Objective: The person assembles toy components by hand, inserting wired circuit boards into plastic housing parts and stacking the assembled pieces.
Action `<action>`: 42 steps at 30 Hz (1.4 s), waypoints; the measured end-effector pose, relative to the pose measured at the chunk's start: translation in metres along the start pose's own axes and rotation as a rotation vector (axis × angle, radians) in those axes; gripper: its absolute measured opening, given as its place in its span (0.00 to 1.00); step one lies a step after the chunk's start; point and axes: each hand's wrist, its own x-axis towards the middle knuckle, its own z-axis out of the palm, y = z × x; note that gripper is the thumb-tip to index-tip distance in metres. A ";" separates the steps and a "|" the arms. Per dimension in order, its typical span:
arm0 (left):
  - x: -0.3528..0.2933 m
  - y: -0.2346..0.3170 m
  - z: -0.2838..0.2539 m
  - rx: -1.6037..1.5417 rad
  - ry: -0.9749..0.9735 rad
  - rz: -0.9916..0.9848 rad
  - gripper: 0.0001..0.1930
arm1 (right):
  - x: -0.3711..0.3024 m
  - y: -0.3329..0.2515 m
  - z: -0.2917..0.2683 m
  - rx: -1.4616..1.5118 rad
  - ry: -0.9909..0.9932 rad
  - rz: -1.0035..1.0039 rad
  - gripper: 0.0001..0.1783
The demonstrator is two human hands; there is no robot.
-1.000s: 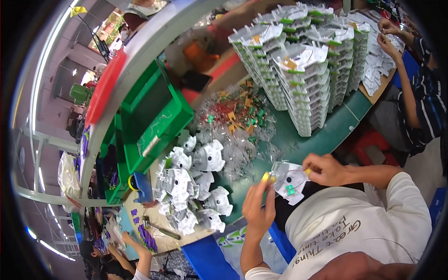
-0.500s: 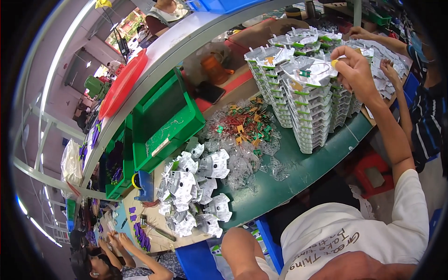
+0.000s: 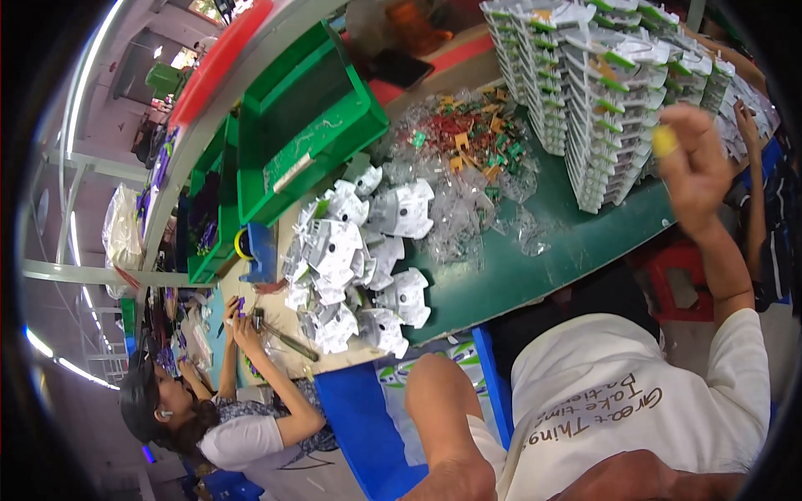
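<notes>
My right hand [image 3: 695, 167] is raised just right of the tall stacks of white plastic housings [image 3: 597, 125], which have green edges. It is smeared by motion. A yellow cover sits on one digit, and the fingers look bent; nothing can be made out in them. My left arm [image 3: 439, 397] is bent at the lower middle, with its hand out of the picture. Loose white moulded shells [image 3: 334, 246] lie heaped left of the middle. Behind them spreads a pile of small green and orange parts with red wires [image 3: 468, 138], among clear plastic pieces [image 3: 455, 213].
The green table [image 3: 526, 280] curves across in front of me. A green bin [image 3: 313, 125] stands at the back left, near a blue tape holder [image 3: 261, 250]. A co-worker [image 3: 242, 417] works at the left; another person's hand [image 3: 746, 125] is at the far right. A red stool [image 3: 677, 280] stands below.
My right hand has come away from the top housing of the front stack, to its right and lower. The whole view has tilted down, and the co-worker at left shows more fully.
</notes>
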 end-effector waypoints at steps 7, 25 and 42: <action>0.005 0.039 -0.009 -0.052 -0.116 -0.153 0.17 | -0.079 0.036 0.111 -0.036 -0.645 0.128 0.10; -0.005 0.031 -0.019 0.261 -0.039 0.182 0.17 | -0.064 0.076 0.210 0.088 -0.555 0.422 0.10; -0.128 -0.074 -0.106 1.021 0.279 -0.529 0.19 | -0.081 0.023 0.102 0.759 -0.672 1.154 0.07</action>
